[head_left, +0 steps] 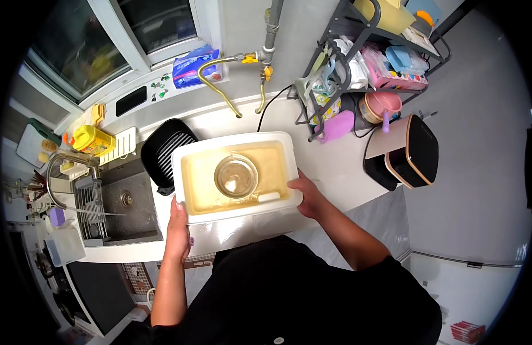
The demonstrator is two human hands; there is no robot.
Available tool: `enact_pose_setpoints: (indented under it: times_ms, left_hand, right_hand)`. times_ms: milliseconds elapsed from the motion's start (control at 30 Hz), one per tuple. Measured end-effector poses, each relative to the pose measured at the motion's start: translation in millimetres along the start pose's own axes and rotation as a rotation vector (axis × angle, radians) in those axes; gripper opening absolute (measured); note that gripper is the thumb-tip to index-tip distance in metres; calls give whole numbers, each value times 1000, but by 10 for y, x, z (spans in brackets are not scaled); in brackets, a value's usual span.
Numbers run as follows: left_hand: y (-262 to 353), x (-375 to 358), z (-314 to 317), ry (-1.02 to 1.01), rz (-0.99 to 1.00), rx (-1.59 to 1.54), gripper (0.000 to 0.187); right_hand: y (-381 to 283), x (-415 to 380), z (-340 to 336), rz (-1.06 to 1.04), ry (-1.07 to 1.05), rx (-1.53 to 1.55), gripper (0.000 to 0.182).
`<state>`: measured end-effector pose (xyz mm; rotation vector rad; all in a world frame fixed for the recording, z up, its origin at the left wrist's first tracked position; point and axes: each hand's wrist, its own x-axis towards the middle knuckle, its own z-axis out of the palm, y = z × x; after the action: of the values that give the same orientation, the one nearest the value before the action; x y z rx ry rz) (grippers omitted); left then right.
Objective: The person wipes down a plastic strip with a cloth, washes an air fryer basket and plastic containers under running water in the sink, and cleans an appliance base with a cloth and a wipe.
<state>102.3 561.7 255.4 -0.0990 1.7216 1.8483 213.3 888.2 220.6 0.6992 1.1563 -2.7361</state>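
Observation:
Both of my hands hold a white rectangular tub [237,216] in front of my body, above the counter edge. Its inside is pale yellow and shiny, maybe wet. In the tub lies a round clear bowl [236,176], and a small white piece [270,197] is near its lower right corner. My left hand [178,233] grips the near left corner, thumb up along the side. On the right side, my right hand [305,194] is closed around the rim, with the thumb on top. The fingers under the tub are hidden.
At left is a metal sink [128,213] with a faucet [61,172] and a drying rack [92,210]. A black ridged basket [165,150] touches or nearly touches the tub's left side. An air fryer-like appliance [407,152] and a shelf rack [358,86] stand at right.

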Motion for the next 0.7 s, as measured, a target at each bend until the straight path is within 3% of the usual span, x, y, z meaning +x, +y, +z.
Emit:
enact_pose_setpoints:
  times_ms: [133, 267, 400, 700]
  left_hand:
    - [10, -62, -95, -34, -14, -98, 54]
    - [-187, 132, -252, -114, -159, -243, 70]
    - [-212, 235, -180, -199, -237, -233, 72]
    - [-235, 272, -66, -122, -234, -203, 72]
  right_hand:
    - [106, 4, -86, 2, -31, 2, 76]
    - [30, -56, -59, 3, 34, -66, 75]
    - [7, -72, -141, 16, 32, -67, 74]
    - [-67, 6, -271, -6, -40, -73, 71]
